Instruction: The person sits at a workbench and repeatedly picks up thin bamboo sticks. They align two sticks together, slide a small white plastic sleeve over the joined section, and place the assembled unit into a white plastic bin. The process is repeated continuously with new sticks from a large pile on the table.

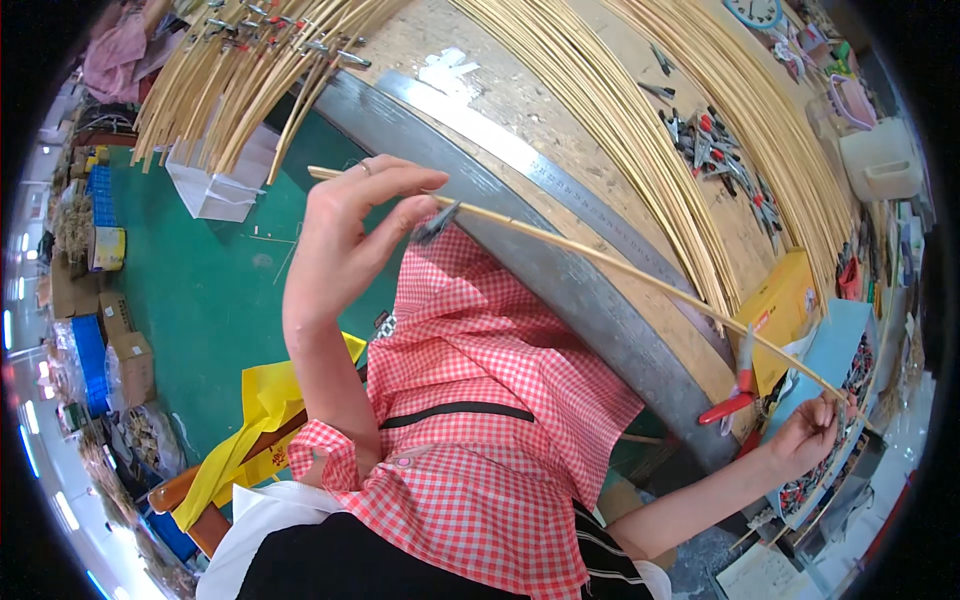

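Note:
A long thin bamboo rod (600, 257) slants across in front of me, over the bench edge. My left hand (345, 240) is raised near its left end, thumb and forefinger closed around it. Just beside that thumb, a small grey spring clip (435, 225) sits on the rod. Farther right, a clip with red handles (728, 405) hangs at the rod; whether it grips the rod is unclear. At the far right my right hand (808, 437) has its fingers curled at the rod's other end, above a blue box of small parts (845, 325).
Bundles of bamboo rods (560, 80) lie along the wooden bench (520, 105), with a steel ruler (560, 185) and a pile of clips (710, 150). A yellow box (782, 305) stands near the right hand. Clipped rods (235, 95) overhang at left above a white container (222, 190).

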Demonstrator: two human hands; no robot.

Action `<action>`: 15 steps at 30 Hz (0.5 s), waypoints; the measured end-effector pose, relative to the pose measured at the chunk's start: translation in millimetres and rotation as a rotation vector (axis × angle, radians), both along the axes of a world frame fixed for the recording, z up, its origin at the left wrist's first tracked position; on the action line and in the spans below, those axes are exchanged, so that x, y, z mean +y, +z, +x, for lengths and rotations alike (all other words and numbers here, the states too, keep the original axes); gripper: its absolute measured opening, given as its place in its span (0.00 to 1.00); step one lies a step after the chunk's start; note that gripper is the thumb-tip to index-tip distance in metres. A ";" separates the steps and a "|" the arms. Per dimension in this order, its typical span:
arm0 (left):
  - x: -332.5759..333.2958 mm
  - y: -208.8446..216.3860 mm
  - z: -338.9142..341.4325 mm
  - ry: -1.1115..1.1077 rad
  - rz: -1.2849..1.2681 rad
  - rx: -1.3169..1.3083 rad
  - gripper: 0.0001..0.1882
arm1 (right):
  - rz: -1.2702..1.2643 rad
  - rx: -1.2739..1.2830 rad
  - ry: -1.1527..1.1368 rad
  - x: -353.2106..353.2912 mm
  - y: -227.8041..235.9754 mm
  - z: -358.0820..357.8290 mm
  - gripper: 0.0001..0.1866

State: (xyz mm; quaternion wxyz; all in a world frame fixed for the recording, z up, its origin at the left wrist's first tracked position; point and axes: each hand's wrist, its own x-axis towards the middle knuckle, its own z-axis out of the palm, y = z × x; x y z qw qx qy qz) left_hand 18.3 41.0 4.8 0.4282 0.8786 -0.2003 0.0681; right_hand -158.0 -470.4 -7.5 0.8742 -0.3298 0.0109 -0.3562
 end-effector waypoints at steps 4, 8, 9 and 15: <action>11.0 1.7 0.3 0.027 0.123 -0.046 0.09 | -0.001 -0.030 0.033 -7.6 -6.3 -0.7 0.14; 15.3 3.0 5.0 0.082 -0.012 -0.023 0.07 | 0.100 0.119 -0.142 25.9 9.6 10.8 0.23; 17.2 7.5 7.4 0.139 -0.027 -0.055 0.07 | 0.115 0.173 -0.169 47.0 20.9 21.4 0.23; 76.8 32.5 19.8 0.557 -0.214 -0.214 0.07 | -0.006 -0.095 0.385 155.9 76.2 41.7 0.30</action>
